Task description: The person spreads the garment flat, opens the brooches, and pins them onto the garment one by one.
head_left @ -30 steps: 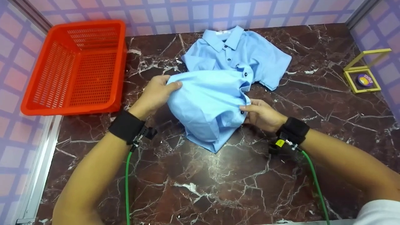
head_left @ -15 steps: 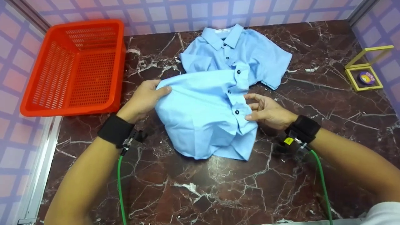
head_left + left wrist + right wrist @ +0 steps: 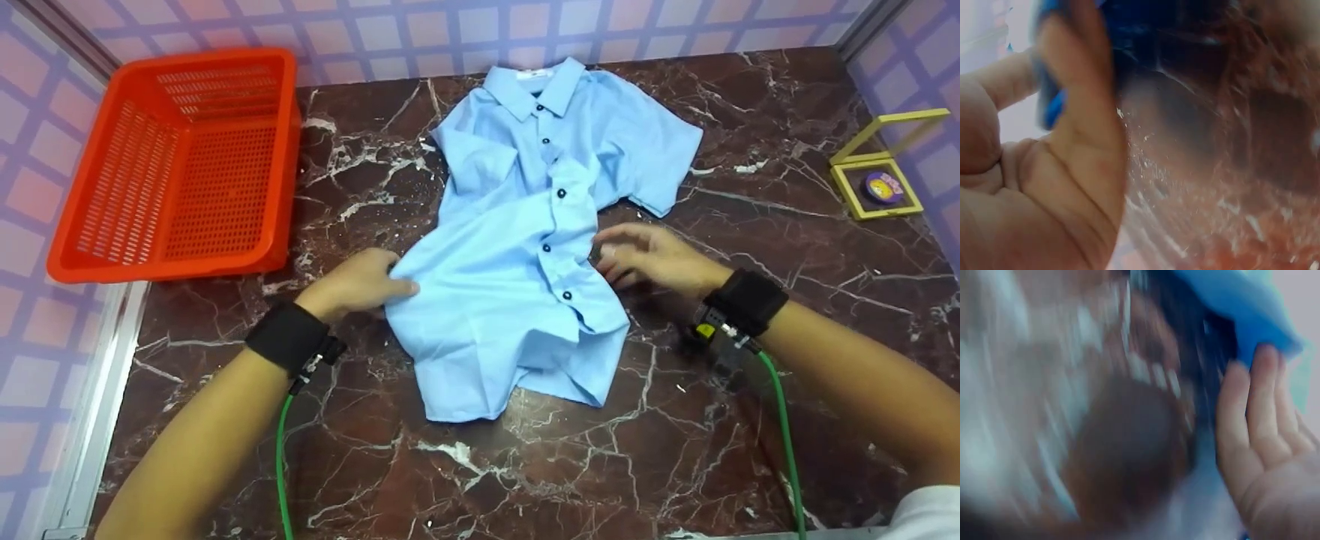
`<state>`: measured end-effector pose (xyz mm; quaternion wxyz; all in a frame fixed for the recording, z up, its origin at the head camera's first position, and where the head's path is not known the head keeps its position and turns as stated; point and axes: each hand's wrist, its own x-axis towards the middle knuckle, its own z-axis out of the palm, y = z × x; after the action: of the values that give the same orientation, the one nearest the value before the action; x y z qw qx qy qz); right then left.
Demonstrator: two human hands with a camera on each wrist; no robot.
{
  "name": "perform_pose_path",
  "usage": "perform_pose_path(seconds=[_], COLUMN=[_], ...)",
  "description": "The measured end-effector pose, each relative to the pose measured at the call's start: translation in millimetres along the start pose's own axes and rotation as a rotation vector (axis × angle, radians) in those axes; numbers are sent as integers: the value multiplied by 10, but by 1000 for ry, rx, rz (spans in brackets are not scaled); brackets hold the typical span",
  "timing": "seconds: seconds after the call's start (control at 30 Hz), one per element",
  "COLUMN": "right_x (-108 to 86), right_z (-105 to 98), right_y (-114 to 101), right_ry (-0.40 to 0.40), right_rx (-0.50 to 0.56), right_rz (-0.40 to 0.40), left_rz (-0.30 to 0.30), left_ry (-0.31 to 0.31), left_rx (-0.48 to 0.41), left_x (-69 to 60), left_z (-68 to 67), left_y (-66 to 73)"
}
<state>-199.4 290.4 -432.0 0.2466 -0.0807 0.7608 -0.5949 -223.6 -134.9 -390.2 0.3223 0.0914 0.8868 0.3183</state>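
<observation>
A light blue short-sleeved button shirt (image 3: 472,307) lies front up on the dark marble table, collar toward the far wall. Its lower half is wrinkled, and the hem is uneven. My left hand (image 3: 356,283) pinches the shirt's left side edge between thumb and fingers; blue cloth (image 3: 1054,109) shows between them in the left wrist view. My right hand (image 3: 660,259) is at the opposite side edge beside the button strip, its fingers loosely extended. In the blurred right wrist view, the fingertips (image 3: 1265,354) are at the blue cloth without a visible grip.
A red plastic basket (image 3: 169,271) stands at the far left by the wall. On the right is a small yellow frame-like case (image 3: 874,214) with its lid raised and a purple round item (image 3: 883,187) inside. Green cables (image 3: 784,427) trail from both wristbands.
The shirt's lower half has come down toward me and spread flatter. My left hand moved nearer with the cloth; my right hand let go of the button edge and shifted slightly right.
</observation>
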Motion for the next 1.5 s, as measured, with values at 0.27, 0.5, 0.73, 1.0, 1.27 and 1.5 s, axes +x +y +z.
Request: perform_pose_path(seconds=[0.27,0.5,0.73,1.0,1.27,1.5], right_x=[271,778,1025,1044,1132,1119], right_z=[-455,-717,-773,-811,-814,-916], right_y=[-278,-414,-376,-408,-500,-433], right_ry=[501,477,168,4,-41,-74], right_rx=[-519,-794,-949,-1063,-1124,-1109], right_rz=[-99,-213,-132,-39,31,32], left_rz=[221,774,961,980,986,1129], left_ry=[328,116,-206,-76,-302,-352], left_rx=[331,603,1051,1250,1144,1124], left_x=[-107,127,370,458,416,296], left_z=[272,848,1467,1790,1946,2081], left_y=[645,1515,1831,1790,1923,1977])
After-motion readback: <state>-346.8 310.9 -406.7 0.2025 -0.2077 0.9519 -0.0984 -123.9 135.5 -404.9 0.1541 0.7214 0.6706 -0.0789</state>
